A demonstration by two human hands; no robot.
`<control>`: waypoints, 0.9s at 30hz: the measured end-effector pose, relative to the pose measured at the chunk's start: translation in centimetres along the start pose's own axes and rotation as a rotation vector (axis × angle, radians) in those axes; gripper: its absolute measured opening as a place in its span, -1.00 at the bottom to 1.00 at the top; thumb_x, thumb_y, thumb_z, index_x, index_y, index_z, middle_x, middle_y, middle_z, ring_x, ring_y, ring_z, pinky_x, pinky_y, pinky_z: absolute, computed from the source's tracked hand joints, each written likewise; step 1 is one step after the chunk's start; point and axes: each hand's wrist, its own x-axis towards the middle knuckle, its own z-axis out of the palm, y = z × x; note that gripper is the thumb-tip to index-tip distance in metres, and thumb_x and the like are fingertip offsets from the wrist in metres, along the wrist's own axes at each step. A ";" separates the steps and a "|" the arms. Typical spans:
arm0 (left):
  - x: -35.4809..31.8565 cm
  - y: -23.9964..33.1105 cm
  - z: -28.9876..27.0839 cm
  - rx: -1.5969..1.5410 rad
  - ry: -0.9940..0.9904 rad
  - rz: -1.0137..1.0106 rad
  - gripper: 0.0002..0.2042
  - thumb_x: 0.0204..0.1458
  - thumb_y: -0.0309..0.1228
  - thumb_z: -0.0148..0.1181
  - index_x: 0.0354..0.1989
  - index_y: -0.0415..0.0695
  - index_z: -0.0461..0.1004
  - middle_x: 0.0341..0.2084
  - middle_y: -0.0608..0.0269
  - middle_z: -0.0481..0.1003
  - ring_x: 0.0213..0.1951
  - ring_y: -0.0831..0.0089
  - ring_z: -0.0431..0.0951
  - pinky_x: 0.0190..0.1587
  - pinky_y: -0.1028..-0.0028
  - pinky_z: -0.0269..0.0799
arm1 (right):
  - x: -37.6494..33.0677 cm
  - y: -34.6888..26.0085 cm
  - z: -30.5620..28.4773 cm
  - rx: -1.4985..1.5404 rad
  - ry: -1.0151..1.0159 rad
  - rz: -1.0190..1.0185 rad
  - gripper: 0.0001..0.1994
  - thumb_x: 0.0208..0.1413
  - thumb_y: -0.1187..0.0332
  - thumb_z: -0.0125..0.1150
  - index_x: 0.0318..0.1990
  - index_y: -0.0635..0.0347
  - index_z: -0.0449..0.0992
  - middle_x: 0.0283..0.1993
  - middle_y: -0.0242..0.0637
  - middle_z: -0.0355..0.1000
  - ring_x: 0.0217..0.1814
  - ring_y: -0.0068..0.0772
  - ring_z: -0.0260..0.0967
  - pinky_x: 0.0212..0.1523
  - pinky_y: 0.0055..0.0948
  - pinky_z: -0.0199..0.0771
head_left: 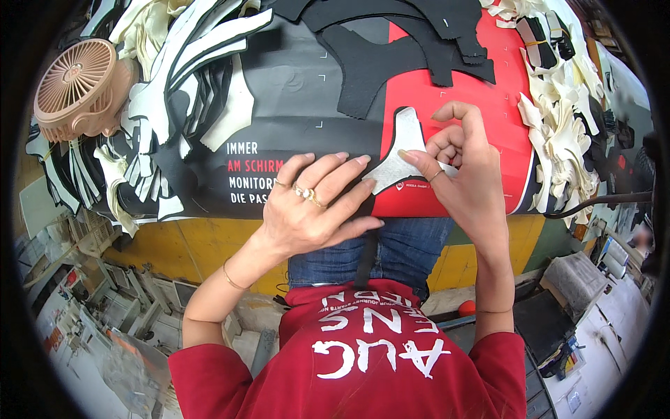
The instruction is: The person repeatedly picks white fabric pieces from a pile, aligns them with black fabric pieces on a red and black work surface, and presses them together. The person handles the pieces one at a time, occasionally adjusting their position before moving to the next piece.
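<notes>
A small three-armed fabric piece (pixel 398 167), white with a black edge, lies on the red and dark grey printed sheet over the table. My left hand (pixel 310 199) is open, palm down, its fingers spread and the index fingertip touching the piece's lower left arm. On the other side, my right hand (pixel 464 157) has its thumb on the piece, over its right arm. The index finger of that hand arches up, and the others curl in close to the thumb. What lies beneath those curled fingers is partly hidden.
Black cut fabric pieces (pixel 377 59) lie overlapped at the far middle. White and black strips (pixel 195 63) pile up at the left beside a pink fan (pixel 77 80). Cream fabric pieces (pixel 558 140) heap along the right edge. A dark curved rod (pixel 607 199) juts in from the right.
</notes>
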 end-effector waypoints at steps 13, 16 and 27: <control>5.1 0.2 0.1 -0.058 -0.476 -0.117 -0.33 0.12 -0.14 0.22 0.43 0.06 0.21 0.44 0.29 0.14 0.47 0.20 0.05 0.46 -0.01 -0.19 | -2.3 -0.7 -1.6 -0.155 -0.008 0.153 -0.70 0.05 0.47 0.41 -0.11 0.22 0.40 -0.55 -0.38 0.38 -0.48 -0.52 0.34 -0.47 -0.51 0.28; 4.3 0.5 -0.6 -0.025 -0.489 -0.135 -0.41 0.15 -0.13 0.16 0.40 0.19 0.26 0.47 0.22 0.07 0.48 0.14 0.03 0.46 -0.04 -0.21 | -3.5 -0.1 -2.5 -0.091 0.009 0.226 -0.75 0.07 0.49 0.41 -0.16 0.27 0.44 -0.56 -0.48 0.32 -0.47 -0.74 0.25 -0.46 -0.66 0.21; 4.3 0.8 -1.1 0.117 -0.619 -0.093 -0.44 0.18 0.01 0.01 0.40 0.41 0.24 0.51 0.03 -0.09 0.50 0.00 -0.09 0.45 -0.16 -0.31 | -5.5 2.0 -2.2 0.013 0.110 0.185 -0.67 0.05 0.46 0.46 -0.10 0.22 0.42 -0.54 -0.46 0.36 -0.49 -0.73 0.26 -0.45 -0.65 0.25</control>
